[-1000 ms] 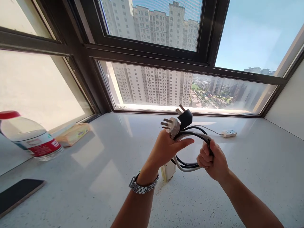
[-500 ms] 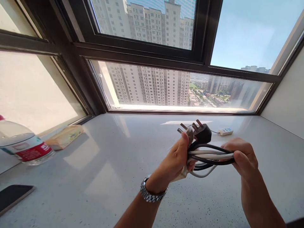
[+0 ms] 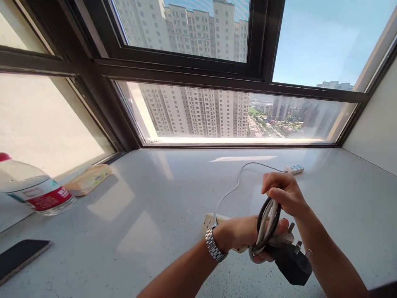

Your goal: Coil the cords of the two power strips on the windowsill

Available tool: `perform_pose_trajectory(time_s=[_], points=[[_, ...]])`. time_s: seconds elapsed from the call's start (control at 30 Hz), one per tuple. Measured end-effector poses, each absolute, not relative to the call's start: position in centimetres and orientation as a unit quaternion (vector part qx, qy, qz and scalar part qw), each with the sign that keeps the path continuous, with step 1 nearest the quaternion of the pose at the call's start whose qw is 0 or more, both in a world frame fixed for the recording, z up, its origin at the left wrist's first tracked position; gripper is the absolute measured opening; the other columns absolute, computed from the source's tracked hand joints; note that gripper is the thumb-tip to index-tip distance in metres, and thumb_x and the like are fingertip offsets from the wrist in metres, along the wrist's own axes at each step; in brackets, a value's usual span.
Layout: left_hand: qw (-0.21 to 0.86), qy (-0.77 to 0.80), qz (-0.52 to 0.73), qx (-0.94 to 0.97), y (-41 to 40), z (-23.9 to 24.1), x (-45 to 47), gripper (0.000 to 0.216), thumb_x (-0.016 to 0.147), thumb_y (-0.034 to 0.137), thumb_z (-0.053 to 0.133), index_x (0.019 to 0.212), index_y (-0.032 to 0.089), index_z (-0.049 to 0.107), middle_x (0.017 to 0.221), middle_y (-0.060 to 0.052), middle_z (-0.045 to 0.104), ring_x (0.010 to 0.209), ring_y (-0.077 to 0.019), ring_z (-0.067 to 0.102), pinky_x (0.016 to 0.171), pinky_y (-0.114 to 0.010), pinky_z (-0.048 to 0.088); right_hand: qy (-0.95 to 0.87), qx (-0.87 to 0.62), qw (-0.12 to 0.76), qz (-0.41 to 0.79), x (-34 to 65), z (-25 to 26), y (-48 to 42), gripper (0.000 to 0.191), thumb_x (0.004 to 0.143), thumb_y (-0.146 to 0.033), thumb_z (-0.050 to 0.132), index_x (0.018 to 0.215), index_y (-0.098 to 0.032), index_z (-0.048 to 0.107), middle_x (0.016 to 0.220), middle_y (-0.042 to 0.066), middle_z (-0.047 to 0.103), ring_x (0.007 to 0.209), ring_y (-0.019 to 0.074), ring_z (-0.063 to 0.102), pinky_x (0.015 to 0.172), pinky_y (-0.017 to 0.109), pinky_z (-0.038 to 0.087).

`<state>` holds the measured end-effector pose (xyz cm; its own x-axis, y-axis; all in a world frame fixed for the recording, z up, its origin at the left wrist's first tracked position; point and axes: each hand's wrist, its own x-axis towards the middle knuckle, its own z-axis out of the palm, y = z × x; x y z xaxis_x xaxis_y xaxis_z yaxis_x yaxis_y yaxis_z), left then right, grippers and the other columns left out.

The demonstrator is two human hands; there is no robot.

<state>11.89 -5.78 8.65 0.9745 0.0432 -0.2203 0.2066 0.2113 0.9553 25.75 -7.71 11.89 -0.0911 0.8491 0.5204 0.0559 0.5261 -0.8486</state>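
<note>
My left hand, with a metal watch on its wrist, grips the lower end of a coiled bundle of black and white cables. My right hand is closed over the top of the same coil. A black three-pin plug and a white plug hang from the bundle's bottom, pointing right and down. Behind my left wrist a white power strip lies on the white counter.
A thin white cord runs from the strip to a small white socket block near the window. At the left stand a water bottle, a tissue pack and a dark phone.
Both hands dropped toward the counter and turned the coil from flat to upright. The plugs, pointing up before, now hang low at the right.
</note>
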Motion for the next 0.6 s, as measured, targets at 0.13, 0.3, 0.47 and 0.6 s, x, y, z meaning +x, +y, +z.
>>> perform_pose_trajectory(time_s=[0.13, 0.3, 0.47, 0.6], points=[[0.793, 0.126, -0.063, 0.593, -5.8, 8.7, 11.4, 0.067, 0.064, 0.083, 0.052, 0.054, 0.016, 0.051, 0.039, 0.003, 0.037, 0.034, -0.0068, 0.029, 0.032, -0.021, 0.022, -0.605, -0.382, 0.564, 0.412, 24.8, 10.3, -5.9, 0.054, 0.063, -0.071, 0.066, 0.056, -0.018, 0.057, 0.045, -0.005, 0.036, 0.039, 0.0063, 0.028, 0.035, 0.020, 0.019], [0.871, 0.105, 0.084, 0.472, -4.6, 8.6, 10.5, 0.060, 0.073, 0.076, 0.045, 0.058, 0.018, 0.048, 0.036, 0.006, 0.031, 0.029, -0.0049, 0.019, 0.031, -0.019, 0.010, -0.481, -0.432, 0.615, 0.452, 24.1, 8.8, -3.7, 0.056, 0.063, -0.073, 0.065, 0.059, -0.019, 0.052, 0.038, -0.008, 0.035, 0.030, 0.0046, 0.024, 0.030, 0.020, 0.014], [0.886, 0.045, 0.135, 0.441, -3.5, 7.2, 10.7, 0.059, 0.071, 0.073, 0.042, 0.061, 0.015, 0.053, 0.033, 0.005, 0.031, 0.026, -0.0063, 0.021, 0.030, -0.020, 0.012, -0.430, -0.424, 0.631, 0.486, 24.4, 8.7, -3.1, 0.051, 0.061, -0.066, 0.072, 0.061, -0.019, 0.053, 0.038, -0.008, 0.042, 0.029, 0.0041, 0.026, 0.028, 0.019, 0.016], [0.836, 0.049, 0.244, 0.488, -3.3, 7.1, 10.9, 0.067, 0.071, 0.077, 0.040, 0.068, 0.012, 0.057, 0.039, 0.003, 0.041, 0.031, -0.0051, 0.025, 0.034, -0.020, 0.017, -0.405, -0.428, 0.655, 0.473, 25.4, 9.3, -3.1, 0.051, 0.056, -0.064, 0.077, 0.059, -0.019, 0.052, 0.036, -0.008, 0.042, 0.027, 0.0039, 0.026, 0.027, 0.020, 0.018]])
